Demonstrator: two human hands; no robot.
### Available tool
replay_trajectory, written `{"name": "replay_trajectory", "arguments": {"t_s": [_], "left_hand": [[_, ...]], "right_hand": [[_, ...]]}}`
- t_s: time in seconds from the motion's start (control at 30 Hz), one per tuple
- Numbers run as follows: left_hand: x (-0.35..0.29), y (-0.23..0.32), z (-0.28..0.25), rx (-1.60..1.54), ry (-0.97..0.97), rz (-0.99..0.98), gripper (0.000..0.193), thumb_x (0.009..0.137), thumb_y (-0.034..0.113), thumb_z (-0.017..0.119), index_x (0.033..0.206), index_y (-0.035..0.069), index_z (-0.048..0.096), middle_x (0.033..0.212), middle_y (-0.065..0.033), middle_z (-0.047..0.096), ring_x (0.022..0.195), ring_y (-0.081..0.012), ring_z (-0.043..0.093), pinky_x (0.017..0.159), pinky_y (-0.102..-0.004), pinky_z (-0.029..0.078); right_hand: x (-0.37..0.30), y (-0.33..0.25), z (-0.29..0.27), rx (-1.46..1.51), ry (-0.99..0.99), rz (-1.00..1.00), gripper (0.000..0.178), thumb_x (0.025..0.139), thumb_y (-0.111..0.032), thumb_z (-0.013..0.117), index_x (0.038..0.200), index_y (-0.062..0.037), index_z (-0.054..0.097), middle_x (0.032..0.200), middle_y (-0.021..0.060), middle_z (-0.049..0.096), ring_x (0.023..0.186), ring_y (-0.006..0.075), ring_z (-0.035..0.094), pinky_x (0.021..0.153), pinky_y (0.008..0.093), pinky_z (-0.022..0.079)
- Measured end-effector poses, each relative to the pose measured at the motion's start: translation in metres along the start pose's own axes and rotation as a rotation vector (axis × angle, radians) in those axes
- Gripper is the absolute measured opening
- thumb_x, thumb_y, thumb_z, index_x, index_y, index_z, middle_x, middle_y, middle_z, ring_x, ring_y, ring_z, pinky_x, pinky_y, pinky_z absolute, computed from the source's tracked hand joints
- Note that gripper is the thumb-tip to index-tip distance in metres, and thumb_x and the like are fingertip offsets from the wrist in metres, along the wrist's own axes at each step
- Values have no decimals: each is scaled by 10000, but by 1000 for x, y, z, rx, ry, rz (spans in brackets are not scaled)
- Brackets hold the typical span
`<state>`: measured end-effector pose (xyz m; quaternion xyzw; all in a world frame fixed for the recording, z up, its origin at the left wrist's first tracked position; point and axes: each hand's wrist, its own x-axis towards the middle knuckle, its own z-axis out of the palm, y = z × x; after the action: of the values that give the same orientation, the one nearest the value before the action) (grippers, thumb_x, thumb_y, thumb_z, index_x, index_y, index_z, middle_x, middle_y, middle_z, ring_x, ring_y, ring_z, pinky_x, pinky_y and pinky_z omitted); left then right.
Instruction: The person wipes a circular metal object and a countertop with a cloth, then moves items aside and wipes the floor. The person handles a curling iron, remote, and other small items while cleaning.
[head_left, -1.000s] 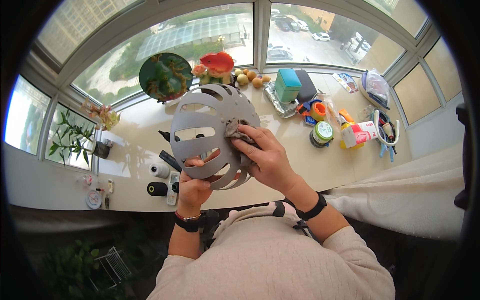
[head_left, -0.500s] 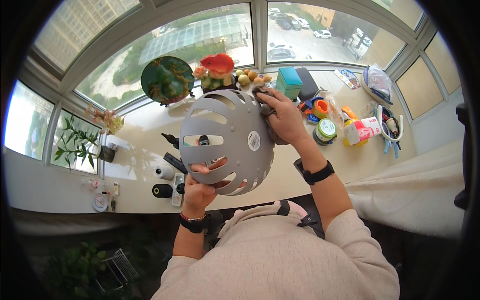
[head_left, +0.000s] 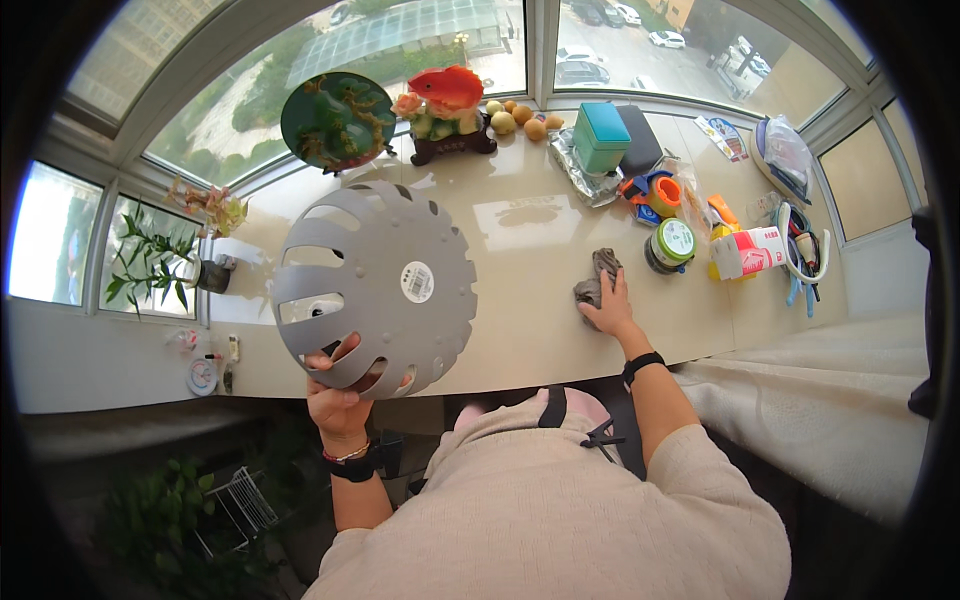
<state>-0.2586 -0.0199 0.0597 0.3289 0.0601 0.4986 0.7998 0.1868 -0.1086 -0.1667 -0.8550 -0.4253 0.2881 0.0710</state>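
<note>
1. So the left hand (head_left: 338, 400) has a grey slotted basket (head_left: 375, 255) by the rim, thumb outside, fingers poking in through the slots. Closed on it, pretty clearly.
2. That basket's held up over the left half of the table (head_left: 530, 345), tipped so the base and its round white sticker (head_left: 418, 282) face the person.
3. Right hand (head_left: 614, 308) is down at a crumpled grey-brown cloth (head_left: 597, 284) on the tabletop, fingers spread a bit and touching it. Can't tell if it's actually gripping.
4. Right of the cloth there's a green-lidded jar (head_left: 672, 244); farther back, a teal box (head_left: 601, 140).
</note>
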Motion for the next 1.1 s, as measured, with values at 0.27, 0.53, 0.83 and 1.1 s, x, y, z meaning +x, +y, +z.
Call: {"name": "replay_trajectory", "arguments": {"t_s": [0.27, 0.53, 0.83, 1.1], "left_hand": [[-59, 31, 12, 147, 80, 71, 670, 635, -184, 461, 1221, 133, 535, 1445, -156, 503, 1327, -452, 461, 874, -811, 447], [-114, 35, 18, 157, 295, 67, 625, 632, -191, 461, 1176, 109, 525, 1436, -198, 503, 1307, -445, 490, 875, -850, 402], [-103, 21, 13, 83, 281, 3, 615, 642, -199, 460, 1176, 102, 508, 1441, -221, 489, 1345, -457, 439, 882, -865, 378], [-25, -16, 1, 87, 188, -149, 663, 638, -183, 463, 1226, 113, 537, 1467, -224, 458, 1352, -452, 429, 927, -806, 422]], "right_hand": [[38, -81, 21, -13, 161, 223, 1015, 796, -587, 679, 1578, -177, 178, 1641, 171, -27, 1487, 438, 31, 1150, 609, 81], [137, -184, 40, -46, 267, -334, 884, 741, -134, 658, 1536, -194, 277, 1552, 19, 349, 1435, 263, 297, 1135, 493, 230], [38, -138, 64, -111, -133, -1040, 555, 768, 11, 597, 1267, -228, 635, 1356, -52, 541, 1353, 251, 407, 1169, 545, 204], [-93, -50, 73, -185, -101, -958, 560, 768, -62, 632, 1291, -264, 638, 1427, -72, 474, 1454, 248, 260, 1190, 632, 102]]}}
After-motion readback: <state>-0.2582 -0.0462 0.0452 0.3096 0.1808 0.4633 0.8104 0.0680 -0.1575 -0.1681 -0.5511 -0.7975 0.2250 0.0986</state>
